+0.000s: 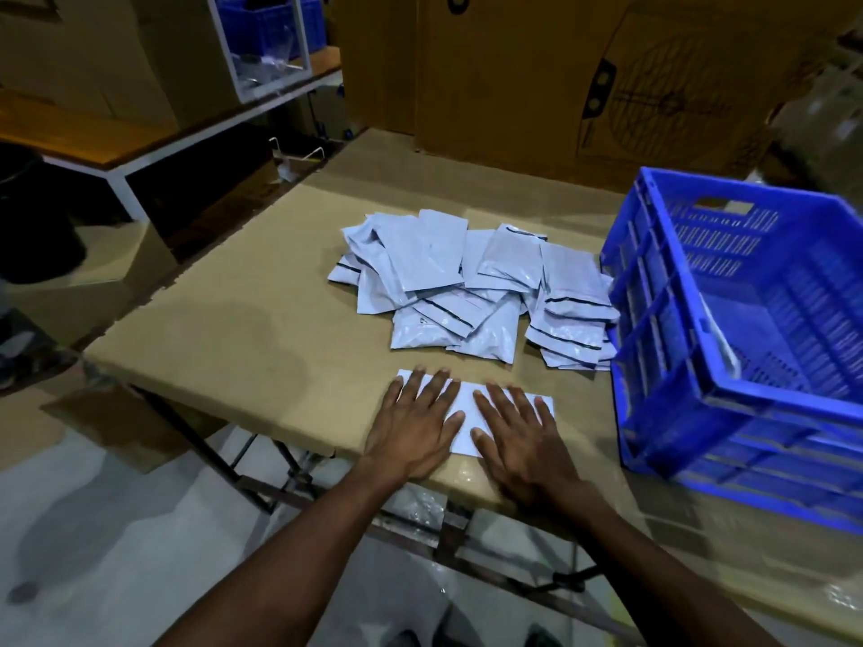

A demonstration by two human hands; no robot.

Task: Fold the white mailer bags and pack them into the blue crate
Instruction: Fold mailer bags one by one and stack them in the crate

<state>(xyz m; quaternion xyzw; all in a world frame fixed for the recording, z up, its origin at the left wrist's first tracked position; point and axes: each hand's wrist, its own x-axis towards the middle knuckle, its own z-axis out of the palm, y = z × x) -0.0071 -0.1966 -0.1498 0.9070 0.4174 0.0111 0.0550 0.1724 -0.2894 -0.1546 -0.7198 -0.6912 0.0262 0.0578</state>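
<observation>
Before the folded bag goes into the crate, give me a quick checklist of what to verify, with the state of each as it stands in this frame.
1. Both hands on the bag: left hand and right hand lie flat on the white mailer bag: ok.
2. Bag fully on the table, near its front edge: ok.
3. Fold neat and complete: mostly covered by the hands: cannot tell.
4. Blue crate on the right, open: ok.
5. Room inside the crate: much bare floor shows: ok.
6. Pile of mailer bags lies apart from the pressed bag: ok.
</observation>
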